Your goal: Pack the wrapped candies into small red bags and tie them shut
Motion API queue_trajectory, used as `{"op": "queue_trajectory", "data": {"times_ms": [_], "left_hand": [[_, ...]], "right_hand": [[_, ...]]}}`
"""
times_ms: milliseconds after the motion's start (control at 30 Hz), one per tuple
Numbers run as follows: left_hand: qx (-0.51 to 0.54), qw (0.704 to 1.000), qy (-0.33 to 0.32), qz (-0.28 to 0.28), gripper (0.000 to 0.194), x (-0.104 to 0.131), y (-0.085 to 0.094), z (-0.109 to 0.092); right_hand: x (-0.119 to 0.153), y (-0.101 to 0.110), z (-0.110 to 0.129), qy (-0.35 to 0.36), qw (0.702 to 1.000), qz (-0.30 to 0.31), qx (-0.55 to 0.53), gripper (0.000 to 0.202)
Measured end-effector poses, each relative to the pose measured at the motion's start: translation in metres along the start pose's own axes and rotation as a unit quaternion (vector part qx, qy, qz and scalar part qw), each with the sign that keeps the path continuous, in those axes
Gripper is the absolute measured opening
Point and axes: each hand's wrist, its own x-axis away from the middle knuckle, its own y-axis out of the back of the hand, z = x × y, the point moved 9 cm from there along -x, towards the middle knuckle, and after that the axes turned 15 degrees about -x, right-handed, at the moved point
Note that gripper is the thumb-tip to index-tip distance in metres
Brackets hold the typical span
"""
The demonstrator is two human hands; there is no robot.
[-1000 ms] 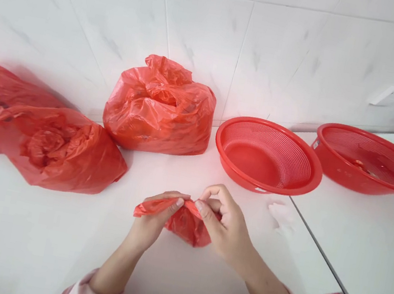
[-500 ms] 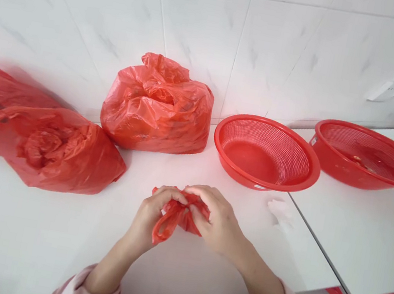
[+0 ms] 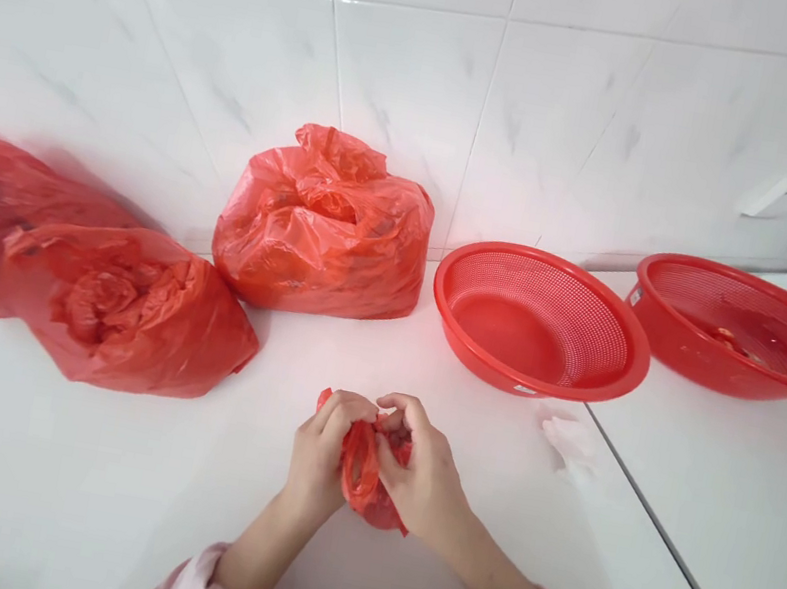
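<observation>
A small red plastic bag (image 3: 376, 505) is between my two hands, low in the middle of the view over the white table. My left hand (image 3: 324, 455) has its fingers closed on the bag's left side, near a loop of the plastic. From the right, my right hand (image 3: 427, 473) pinches the top of the bag with thumb and fingers. The fingertips of both hands almost meet there. What the bag holds is hidden.
A large red bag (image 3: 325, 252) stands against the tiled wall. Two more red bags (image 3: 145, 322) lie at the left. A red colander (image 3: 523, 338) and a second one (image 3: 735, 345) with small pieces inside stand at the right. A whitish scrap (image 3: 570, 437) lies nearby.
The view has shifted a little, so everything sits slightly lower and further right. The small bag has turned, and more of its rounded body shows below my hands.
</observation>
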Motion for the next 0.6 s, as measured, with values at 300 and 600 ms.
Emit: {"op": "queue_trajectory", "data": {"times_ms": [300,600], "left_hand": [[0.006,0.999,0.019,0.034,0.024,-0.008,0.008,0.01],[0.07,0.989,0.066,0.113,0.027,-0.011,0.021,0.015]], "right_hand": [[-0.013,0.001,-0.007,-0.07,0.982,0.102,-0.142,0.019],[-0.013,-0.006,0.019,0.063,0.995,0.045,0.055,0.011]]}}
